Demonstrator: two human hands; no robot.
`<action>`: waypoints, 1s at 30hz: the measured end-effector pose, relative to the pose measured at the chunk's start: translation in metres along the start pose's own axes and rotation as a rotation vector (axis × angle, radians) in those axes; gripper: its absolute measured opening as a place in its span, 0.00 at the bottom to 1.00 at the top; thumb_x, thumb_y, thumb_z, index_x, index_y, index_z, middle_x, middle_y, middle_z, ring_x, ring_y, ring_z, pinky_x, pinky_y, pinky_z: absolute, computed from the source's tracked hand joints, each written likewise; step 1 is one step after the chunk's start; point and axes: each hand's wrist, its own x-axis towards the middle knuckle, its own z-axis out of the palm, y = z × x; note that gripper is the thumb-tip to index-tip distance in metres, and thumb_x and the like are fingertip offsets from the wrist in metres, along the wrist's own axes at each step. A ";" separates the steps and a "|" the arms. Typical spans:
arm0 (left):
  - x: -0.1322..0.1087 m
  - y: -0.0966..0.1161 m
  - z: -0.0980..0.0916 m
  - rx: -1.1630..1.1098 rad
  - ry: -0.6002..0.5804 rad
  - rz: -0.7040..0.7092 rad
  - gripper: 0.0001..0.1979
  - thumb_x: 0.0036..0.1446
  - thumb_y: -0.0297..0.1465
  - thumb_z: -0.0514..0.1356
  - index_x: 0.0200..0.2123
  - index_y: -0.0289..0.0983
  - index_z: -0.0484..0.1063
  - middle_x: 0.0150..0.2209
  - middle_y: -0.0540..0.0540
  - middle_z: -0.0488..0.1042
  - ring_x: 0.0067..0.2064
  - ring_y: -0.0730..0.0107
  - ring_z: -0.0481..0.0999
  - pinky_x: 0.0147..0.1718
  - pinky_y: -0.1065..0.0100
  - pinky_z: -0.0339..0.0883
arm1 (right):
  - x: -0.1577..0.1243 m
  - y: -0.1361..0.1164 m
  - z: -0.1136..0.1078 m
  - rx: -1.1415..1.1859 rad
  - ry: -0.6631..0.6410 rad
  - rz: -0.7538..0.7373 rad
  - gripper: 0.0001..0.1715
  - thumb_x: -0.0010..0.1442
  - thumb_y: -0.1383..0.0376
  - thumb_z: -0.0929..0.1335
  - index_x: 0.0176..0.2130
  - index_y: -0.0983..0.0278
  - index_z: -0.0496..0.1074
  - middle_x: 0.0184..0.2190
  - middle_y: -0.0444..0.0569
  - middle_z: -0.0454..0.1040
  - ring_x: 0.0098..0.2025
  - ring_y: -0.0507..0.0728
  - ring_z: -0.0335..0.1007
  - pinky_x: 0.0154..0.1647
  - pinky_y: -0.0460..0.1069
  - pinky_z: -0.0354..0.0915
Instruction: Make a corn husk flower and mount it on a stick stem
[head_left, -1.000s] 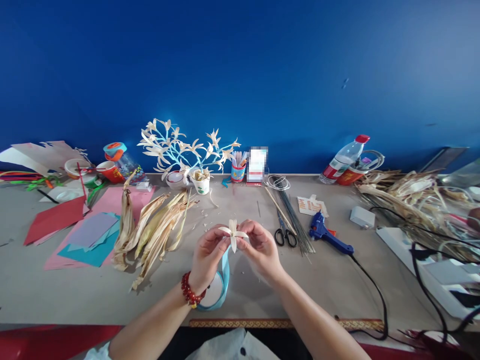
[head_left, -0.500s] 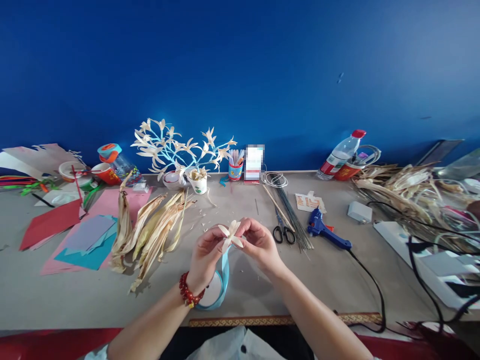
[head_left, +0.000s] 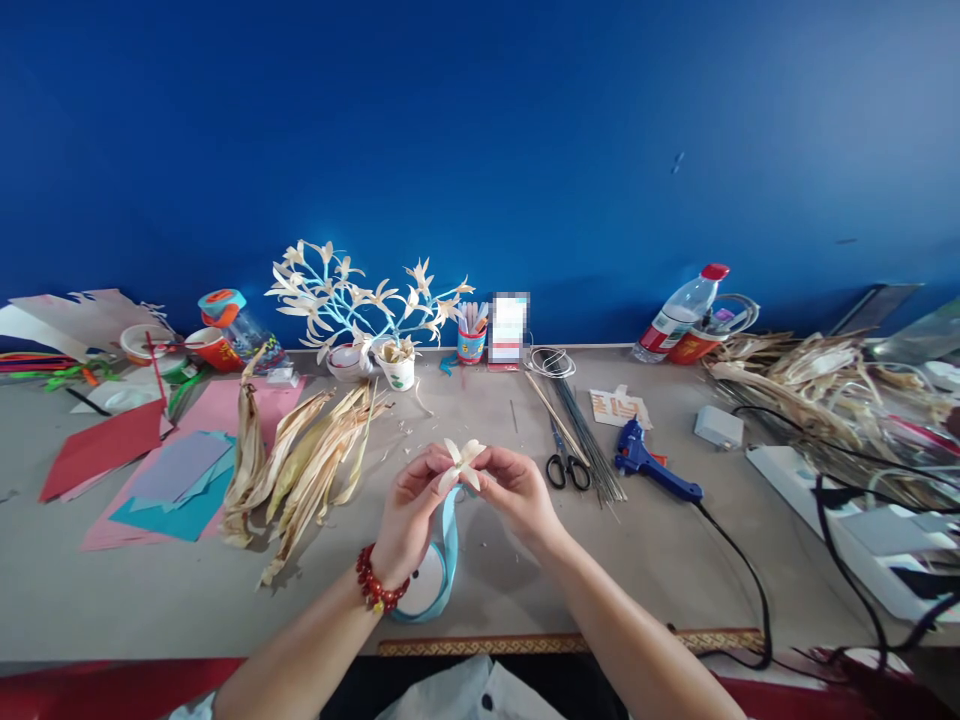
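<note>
Between my hands is a small cream flower (head_left: 464, 461) that looks made of corn husk, its petals spread and facing up. My left hand (head_left: 415, 500) pinches it from the left, thumb and fingers closed. On the other side my right hand (head_left: 517, 492) pinches its petals. A light blue ribbon (head_left: 450, 530) hangs below the flower and runs down to its roll (head_left: 420, 590), which sits on the table beneath my left wrist. The flower's underside is hidden by my fingers.
Dried corn husks (head_left: 315, 470) lie left, beside coloured paper (head_left: 180, 490). Behind stands a cup of husk flowers (head_left: 397, 370). To the right are scissors (head_left: 568, 470), wires (head_left: 592, 440), a blue glue gun (head_left: 652, 460) with its cord, and a power strip (head_left: 840, 530).
The flower has turned and tilted slightly between my fingers. Both hands stay in nearly the same place, still pinching it.
</note>
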 end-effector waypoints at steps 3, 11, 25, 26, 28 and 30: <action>0.001 0.000 -0.001 -0.003 -0.005 -0.014 0.05 0.54 0.31 0.69 0.29 0.38 0.77 0.31 0.50 0.73 0.36 0.71 0.72 0.40 0.70 0.66 | -0.001 0.001 0.000 -0.052 0.012 -0.017 0.15 0.57 0.55 0.74 0.28 0.64 0.76 0.25 0.46 0.72 0.29 0.53 0.64 0.29 0.46 0.61; 0.002 0.000 -0.004 -0.028 -0.037 -0.062 0.04 0.54 0.30 0.68 0.33 0.36 0.77 0.33 0.50 0.73 0.38 0.73 0.71 0.41 0.73 0.65 | -0.002 -0.003 0.000 0.000 -0.026 0.044 0.15 0.56 0.56 0.75 0.29 0.65 0.77 0.26 0.46 0.72 0.30 0.52 0.64 0.32 0.46 0.61; 0.003 -0.007 -0.011 0.041 0.023 -0.031 0.08 0.52 0.35 0.70 0.31 0.36 0.78 0.31 0.49 0.73 0.32 0.74 0.69 0.34 0.72 0.64 | -0.003 -0.004 0.001 0.086 -0.023 0.088 0.17 0.54 0.53 0.75 0.29 0.64 0.76 0.28 0.48 0.75 0.32 0.55 0.68 0.35 0.48 0.64; 0.003 -0.008 -0.011 0.048 0.029 -0.016 0.08 0.52 0.35 0.70 0.31 0.36 0.78 0.30 0.50 0.72 0.32 0.74 0.68 0.34 0.72 0.64 | -0.003 -0.005 0.002 0.082 -0.011 0.078 0.17 0.54 0.53 0.75 0.29 0.64 0.76 0.28 0.48 0.75 0.32 0.55 0.68 0.35 0.48 0.64; 0.003 -0.008 -0.011 0.048 0.030 0.000 0.08 0.51 0.34 0.70 0.30 0.36 0.78 0.31 0.50 0.72 0.32 0.74 0.69 0.34 0.72 0.64 | -0.003 -0.006 0.003 0.062 0.011 0.063 0.17 0.54 0.53 0.76 0.29 0.64 0.76 0.27 0.47 0.74 0.32 0.54 0.67 0.34 0.47 0.64; 0.003 -0.007 -0.011 0.033 0.027 -0.010 0.08 0.50 0.33 0.71 0.30 0.37 0.78 0.31 0.50 0.73 0.33 0.73 0.70 0.35 0.72 0.65 | -0.003 -0.006 0.003 0.054 0.024 0.063 0.17 0.54 0.54 0.76 0.28 0.64 0.76 0.27 0.46 0.74 0.31 0.53 0.66 0.33 0.47 0.63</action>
